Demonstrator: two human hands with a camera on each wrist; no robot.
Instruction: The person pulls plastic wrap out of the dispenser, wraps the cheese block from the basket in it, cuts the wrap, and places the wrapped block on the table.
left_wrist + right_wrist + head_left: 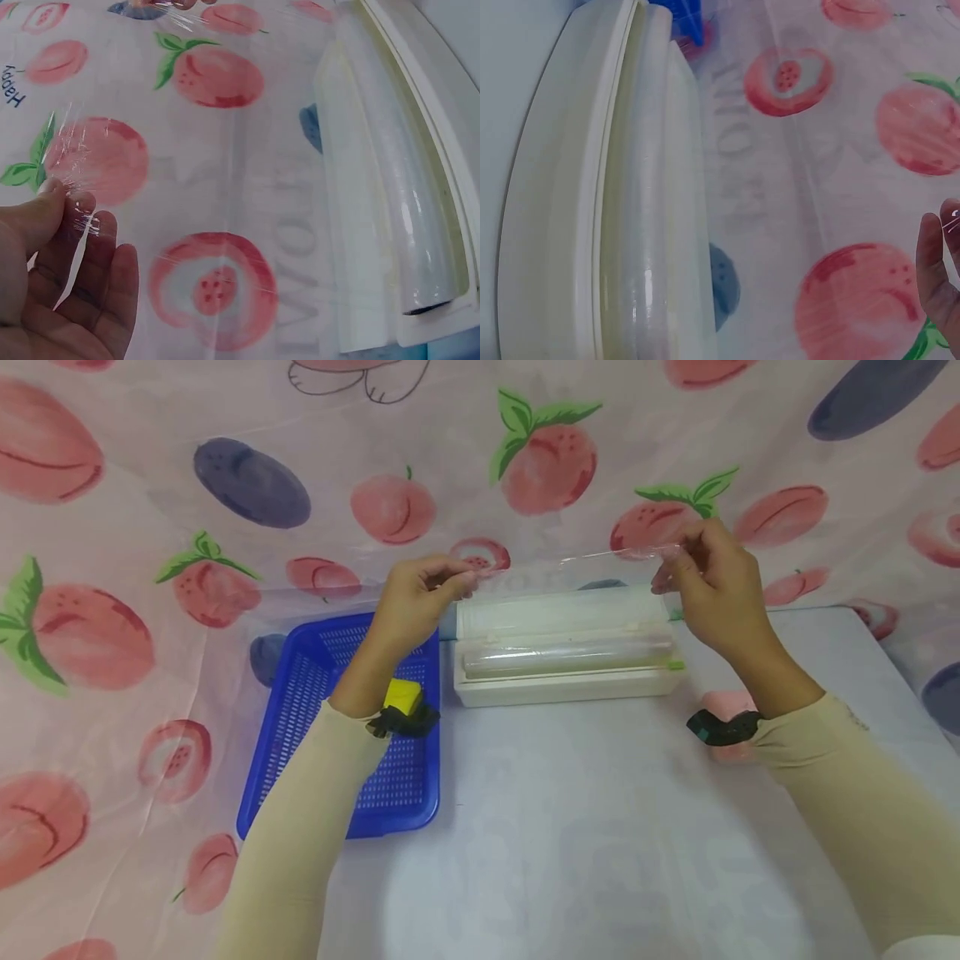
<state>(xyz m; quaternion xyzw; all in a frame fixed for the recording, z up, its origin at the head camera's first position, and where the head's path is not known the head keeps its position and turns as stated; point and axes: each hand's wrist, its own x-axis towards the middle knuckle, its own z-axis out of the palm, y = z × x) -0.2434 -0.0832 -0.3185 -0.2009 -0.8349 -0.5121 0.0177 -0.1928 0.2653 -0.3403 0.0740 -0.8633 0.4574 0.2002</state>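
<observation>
A clear sheet of plastic wrap [577, 558] stretches between my raised hands, above and behind a white dispenser box [562, 693]. My left hand [420, 597] pinches its left corner between thumb and forefinger; in the left wrist view the film [75, 161] bunches at those fingertips, other fingers loosely bent. At the right corner, my right hand [712, 581] pinches the film. Only some fingers of the right hand [939, 262] show at the right wrist view's edge. Inside the box lies the wrap roll [570, 653], the translucent lid [562, 614] raised behind it.
Left of the box stands a blue plastic basket [431, 777] with a yellow block [403, 696] in it. A pink block [727, 702] sits right of the box, partly hidden by the right wrist. A fruit-patterned sheet [322, 468] hangs behind the white table [570, 827].
</observation>
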